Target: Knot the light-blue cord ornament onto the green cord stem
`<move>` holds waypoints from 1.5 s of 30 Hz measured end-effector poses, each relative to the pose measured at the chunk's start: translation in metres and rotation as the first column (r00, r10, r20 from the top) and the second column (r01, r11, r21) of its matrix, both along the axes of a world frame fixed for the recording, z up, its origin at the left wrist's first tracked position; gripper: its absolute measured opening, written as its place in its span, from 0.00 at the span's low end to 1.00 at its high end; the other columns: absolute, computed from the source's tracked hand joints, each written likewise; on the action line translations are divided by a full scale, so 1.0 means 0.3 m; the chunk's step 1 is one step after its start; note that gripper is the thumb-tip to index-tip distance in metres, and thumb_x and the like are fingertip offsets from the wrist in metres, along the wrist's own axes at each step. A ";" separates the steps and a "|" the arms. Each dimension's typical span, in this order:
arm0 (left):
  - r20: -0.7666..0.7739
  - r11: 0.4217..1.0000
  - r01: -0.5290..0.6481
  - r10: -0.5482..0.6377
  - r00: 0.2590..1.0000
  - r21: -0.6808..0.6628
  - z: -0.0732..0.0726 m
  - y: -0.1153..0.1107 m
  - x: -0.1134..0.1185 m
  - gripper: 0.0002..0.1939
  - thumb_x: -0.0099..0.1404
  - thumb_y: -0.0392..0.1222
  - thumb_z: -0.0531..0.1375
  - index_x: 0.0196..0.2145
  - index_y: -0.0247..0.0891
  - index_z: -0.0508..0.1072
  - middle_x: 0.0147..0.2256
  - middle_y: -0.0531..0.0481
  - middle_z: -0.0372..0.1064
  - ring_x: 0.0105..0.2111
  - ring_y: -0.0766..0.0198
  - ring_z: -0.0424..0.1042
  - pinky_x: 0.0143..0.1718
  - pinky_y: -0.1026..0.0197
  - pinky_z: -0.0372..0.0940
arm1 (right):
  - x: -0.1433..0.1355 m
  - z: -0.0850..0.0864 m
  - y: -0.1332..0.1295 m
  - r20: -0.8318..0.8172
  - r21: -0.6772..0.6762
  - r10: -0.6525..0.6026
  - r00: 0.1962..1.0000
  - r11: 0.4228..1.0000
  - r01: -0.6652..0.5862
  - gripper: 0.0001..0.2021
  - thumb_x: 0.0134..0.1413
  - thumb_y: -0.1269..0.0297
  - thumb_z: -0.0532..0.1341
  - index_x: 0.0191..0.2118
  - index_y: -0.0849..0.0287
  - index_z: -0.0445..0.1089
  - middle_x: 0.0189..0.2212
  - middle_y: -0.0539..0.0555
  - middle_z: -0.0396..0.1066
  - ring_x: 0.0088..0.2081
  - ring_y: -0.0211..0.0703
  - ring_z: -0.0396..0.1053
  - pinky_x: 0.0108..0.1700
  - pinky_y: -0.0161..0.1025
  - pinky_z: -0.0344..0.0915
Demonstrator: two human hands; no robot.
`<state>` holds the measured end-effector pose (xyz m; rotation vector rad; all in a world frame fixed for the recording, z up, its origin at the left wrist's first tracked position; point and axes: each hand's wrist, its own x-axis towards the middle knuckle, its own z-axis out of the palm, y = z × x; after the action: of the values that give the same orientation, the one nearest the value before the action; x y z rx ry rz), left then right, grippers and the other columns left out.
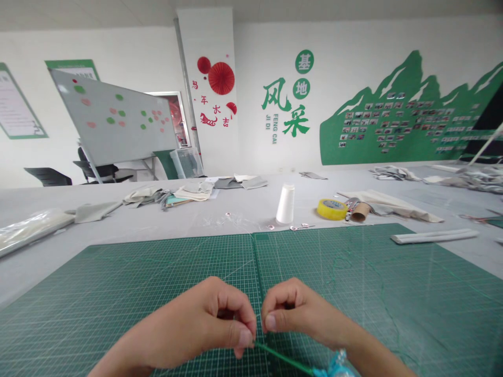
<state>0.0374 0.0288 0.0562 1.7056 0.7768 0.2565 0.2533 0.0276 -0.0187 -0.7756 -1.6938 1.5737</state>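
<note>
Over mats' join (pixel 257 272), room fwd, hands (pixel 302 311) nr tog., L (pixel 206 311) pinching cord (pixel 283 357).

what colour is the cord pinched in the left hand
The cord is green, in the head view.

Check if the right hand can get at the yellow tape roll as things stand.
Likely yes, reaching forward: nothing upright shows between the right hand and the yellow tape roll, and the white thread cone stands left of that path. The pinched fingers would need opening.

A thin green cord (pixel 283 358) slants straight down rightward through the frame's bottom centre, meeting a shiny blue, partly clear object (pixel 338 365) cut off below.
</note>
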 end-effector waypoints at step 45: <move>-0.087 0.792 -0.398 0.487 0.869 0.463 -0.040 0.023 0.021 0.11 0.64 0.44 0.54 0.26 0.39 0.70 0.23 0.55 0.68 0.26 0.63 0.64 0.27 0.63 0.56 | -0.055 0.046 -0.092 0.189 0.894 -0.611 0.769 0.431 0.123 0.14 0.63 0.72 0.49 0.34 0.62 0.72 0.21 0.51 0.69 0.23 0.41 0.65 0.25 0.38 0.53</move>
<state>0.0436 0.0357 0.0442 1.9619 1.3611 0.6284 0.2368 -0.0001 -0.0049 -0.9544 -2.1245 0.0525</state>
